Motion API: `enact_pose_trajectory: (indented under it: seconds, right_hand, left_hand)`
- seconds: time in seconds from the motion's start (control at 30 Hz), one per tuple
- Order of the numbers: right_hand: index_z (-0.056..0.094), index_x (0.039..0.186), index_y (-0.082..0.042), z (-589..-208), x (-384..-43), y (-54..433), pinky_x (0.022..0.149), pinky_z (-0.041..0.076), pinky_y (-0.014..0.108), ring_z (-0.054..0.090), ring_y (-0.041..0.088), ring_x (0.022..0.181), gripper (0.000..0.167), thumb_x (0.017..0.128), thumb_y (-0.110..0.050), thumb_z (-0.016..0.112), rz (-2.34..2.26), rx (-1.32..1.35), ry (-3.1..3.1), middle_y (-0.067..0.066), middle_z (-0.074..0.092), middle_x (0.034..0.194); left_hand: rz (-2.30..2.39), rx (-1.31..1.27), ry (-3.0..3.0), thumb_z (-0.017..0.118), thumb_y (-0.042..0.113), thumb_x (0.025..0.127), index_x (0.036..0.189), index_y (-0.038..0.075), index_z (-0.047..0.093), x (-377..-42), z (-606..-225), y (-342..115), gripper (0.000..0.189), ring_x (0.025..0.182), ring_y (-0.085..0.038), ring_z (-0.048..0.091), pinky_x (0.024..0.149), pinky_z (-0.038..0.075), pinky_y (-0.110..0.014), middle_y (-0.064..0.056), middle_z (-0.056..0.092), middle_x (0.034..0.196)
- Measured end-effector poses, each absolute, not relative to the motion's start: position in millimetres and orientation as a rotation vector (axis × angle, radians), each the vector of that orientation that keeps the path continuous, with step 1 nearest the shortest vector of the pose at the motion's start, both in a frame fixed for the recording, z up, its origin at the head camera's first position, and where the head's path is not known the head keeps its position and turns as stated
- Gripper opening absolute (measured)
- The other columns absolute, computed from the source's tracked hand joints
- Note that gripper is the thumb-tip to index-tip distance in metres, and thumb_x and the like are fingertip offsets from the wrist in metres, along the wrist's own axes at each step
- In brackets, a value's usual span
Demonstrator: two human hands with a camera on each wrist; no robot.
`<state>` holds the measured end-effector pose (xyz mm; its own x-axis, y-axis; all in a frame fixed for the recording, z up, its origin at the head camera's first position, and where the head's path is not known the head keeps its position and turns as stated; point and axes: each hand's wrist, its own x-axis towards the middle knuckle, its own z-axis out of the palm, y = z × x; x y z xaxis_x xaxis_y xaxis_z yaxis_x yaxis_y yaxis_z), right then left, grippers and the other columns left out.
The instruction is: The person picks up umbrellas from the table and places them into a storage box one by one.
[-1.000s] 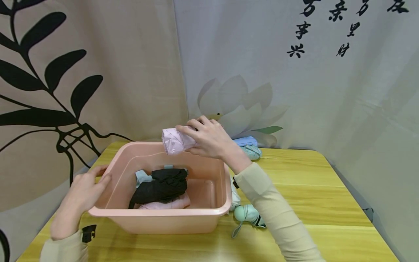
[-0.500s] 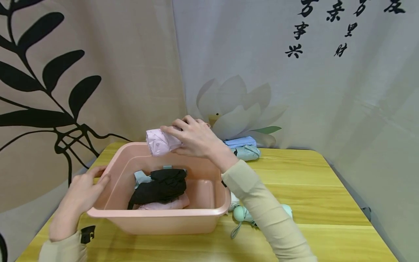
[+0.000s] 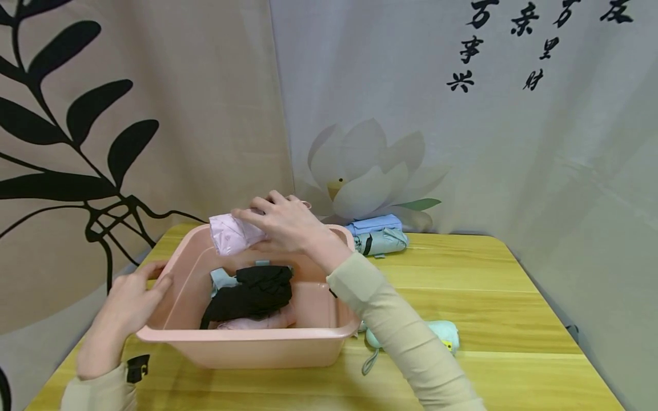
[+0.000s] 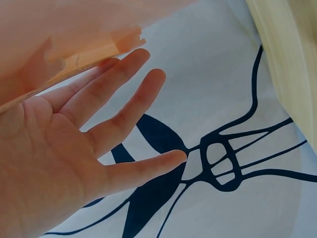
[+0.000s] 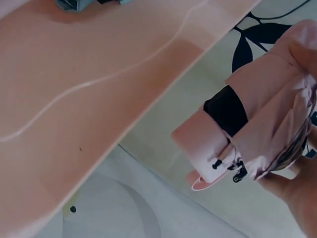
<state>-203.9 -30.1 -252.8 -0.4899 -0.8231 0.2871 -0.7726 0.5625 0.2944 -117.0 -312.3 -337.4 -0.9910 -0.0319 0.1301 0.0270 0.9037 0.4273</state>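
Observation:
My right hand grips a pale pink folded umbrella above the back left part of a pink plastic tub. In the right wrist view, the umbrella has a pink handle, a dark band and a thin loop. My left hand rests against the tub's left rim; the left wrist view shows its fingers straight and spread beside the tub's outer wall. Inside the tub lie a black folded umbrella, a light blue cloth-like piece and a pink folded thing, partly covered by the black one.
Behind the tub at right, a blue folded umbrella and a grey-green one lie on the wooden table. A mint umbrella lies right of the tub, partly behind my right forearm. A printed curtain hangs behind.
My right hand has carried the pale pink umbrella leftward and slightly down over the tub, uncovering more of the grey-green and mint umbrellas. My left hand has stayed at the rim.

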Motion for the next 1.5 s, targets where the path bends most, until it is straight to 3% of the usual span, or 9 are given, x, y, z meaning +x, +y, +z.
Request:
enact_pose_trajectory:
  seconds: [0.33,0.63,0.83,1.17,1.5]
  right_hand:
    - [0.037,0.144,-0.034,-268,-207,-43,0.089,0.052,0.035,0.049,0.019,0.116,0.067,0.086,-0.059,0.057,-0.237,1.311,-2.454,-0.005,0.051,0.134]
    - [0.038,0.143,-0.032,-279,-210,-48,0.081,0.053,0.034,0.053,0.02,0.109,0.07,0.084,-0.068,0.05,-0.304,1.336,-2.401,-0.005,0.052,0.13]
    - [0.041,0.141,-0.031,-286,-212,-52,0.078,0.054,0.034,0.056,0.02,0.104,0.065,0.086,-0.064,0.052,-0.36,1.353,-2.36,-0.004,0.055,0.126]
    - [0.04,0.139,-0.034,-296,-209,-62,0.08,0.055,0.035,0.055,0.021,0.112,0.058,0.089,-0.061,0.05,-0.531,1.386,-2.335,-0.005,0.05,0.134]
    - [0.041,0.135,-0.034,-311,-204,-70,0.076,0.056,0.033,0.055,0.019,0.112,0.055,0.088,-0.06,0.053,-0.617,1.424,-2.259,-0.007,0.054,0.127]
  left_hand:
    - [-0.664,-0.002,-2.925,0.039,0.034,0.101,0.134,-0.007,0.043,-117,-338,-312,0.053,0.113,-0.057,0.046,0.084,0.043,-0.064,-0.036,0.052,0.127]
    - [-0.678,0.002,-2.928,0.038,0.034,0.101,0.135,-0.007,0.042,-117,-338,-313,0.054,0.114,-0.057,0.045,0.085,0.041,-0.064,-0.036,0.051,0.128]
    - [-0.675,-0.002,-2.919,0.039,0.034,0.101,0.134,-0.007,0.043,-117,-338,-313,0.053,0.113,-0.057,0.046,0.084,0.042,-0.063,-0.035,0.052,0.127]
    - [-0.666,-0.028,-2.891,0.041,0.031,0.1,0.131,-0.007,0.047,-119,-339,-313,0.05,0.112,-0.057,0.047,0.084,0.042,-0.064,-0.035,0.055,0.123]
    - [-0.66,-0.032,-2.886,0.04,0.031,0.1,0.131,-0.007,0.047,-119,-340,-313,0.049,0.112,-0.057,0.046,0.085,0.041,-0.064,-0.035,0.055,0.123]
